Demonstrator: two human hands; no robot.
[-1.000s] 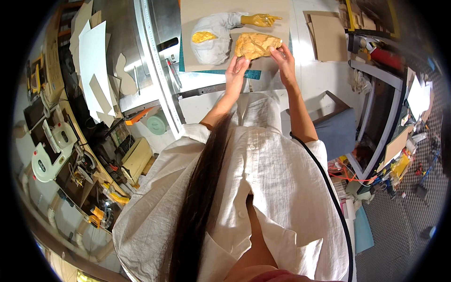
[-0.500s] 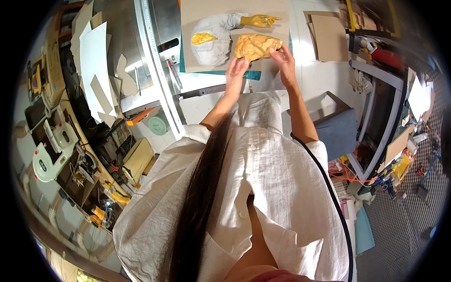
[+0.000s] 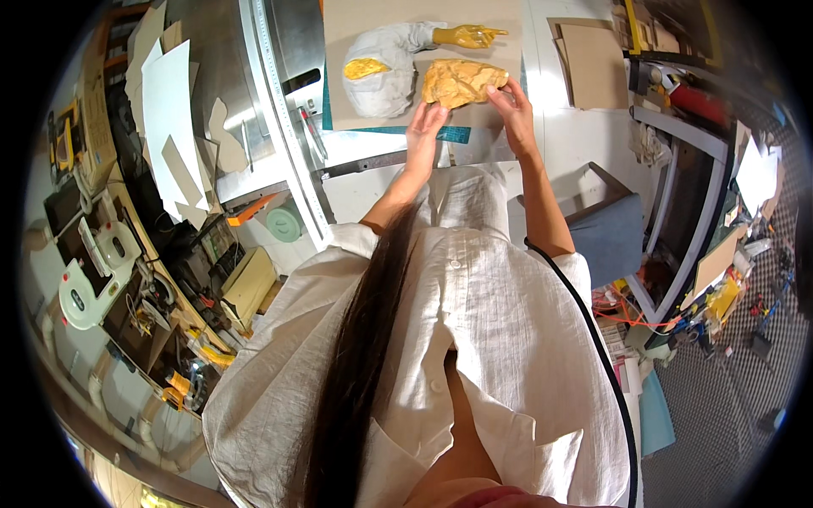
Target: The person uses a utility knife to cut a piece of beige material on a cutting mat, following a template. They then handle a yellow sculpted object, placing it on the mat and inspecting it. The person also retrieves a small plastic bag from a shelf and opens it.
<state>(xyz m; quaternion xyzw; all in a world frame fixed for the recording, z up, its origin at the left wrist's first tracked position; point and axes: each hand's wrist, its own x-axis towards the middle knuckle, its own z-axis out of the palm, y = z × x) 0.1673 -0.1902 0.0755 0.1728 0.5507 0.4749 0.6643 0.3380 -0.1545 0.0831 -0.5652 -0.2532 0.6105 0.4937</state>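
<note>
A rough, golden-tan rock-like piece point(image 3: 461, 83) is held between my two hands over a brown board point(image 3: 373, 15). My left hand point(image 3: 426, 125) grips its lower left edge with thumb and fingertips. At its right end, my right hand point(image 3: 514, 110) has thumb and fingers closed on the corner. Just left of the piece lies a sculpted arm in a grey-white sleeve point(image 3: 381, 93), with a yellow patch point(image 3: 367, 69) on its bend. Its golden hand point(image 3: 470, 36) points right, beyond the rock-like piece.
A green cutting mat point(image 3: 457, 135) shows under the board's near edge. Left of it runs a long metal ruler rail point(image 3: 284, 118), with white and brown sheet offcuts point(image 3: 174, 118) beyond. Brown boards point(image 3: 593, 68) lie right. A grey-blue seat point(image 3: 605, 241) stands below them.
Both hands keep hold of the rock-like piece. It has shifted very slightly, and the sculpted arm lies where it was.
</note>
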